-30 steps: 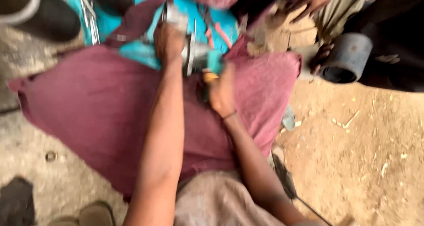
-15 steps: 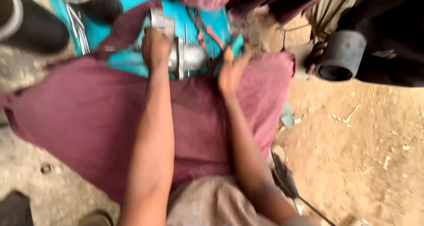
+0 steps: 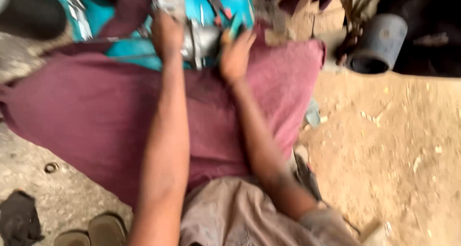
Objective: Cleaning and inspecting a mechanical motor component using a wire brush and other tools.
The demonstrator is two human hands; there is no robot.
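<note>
Both hands on a grey cast-metal machine part (image 3: 199, 42) at the far edge of the maroon cloth (image 3: 96, 111).
Left hand (image 3: 166, 32) clamps it to steady it; right hand (image 3: 235, 56) pinches a teal-handled tool (image 3: 234, 27) beside it. Part's long axis seems left-right, blur hides facing. Cloth likely catches dirt.

A large cloth (image 3: 96, 111) lies spread on the ground (image 3: 394, 145), and both arms reach forward over it. At its far edge sits a metal part (image 3: 201, 39); the left hand (image 3: 166, 32) rests on the left side of the part, the right hand (image 3: 235, 56) is just at its right. Behind the part lies a sheet (image 3: 211, 1), partly under the cloth. Far right, beyond the cloth, a pipe (image 3: 377, 44) lies on the ground. Near left, beside the cloth, a small ring (image 3: 50, 167) and what seems a pair of sandals (image 3: 91, 231).
</note>
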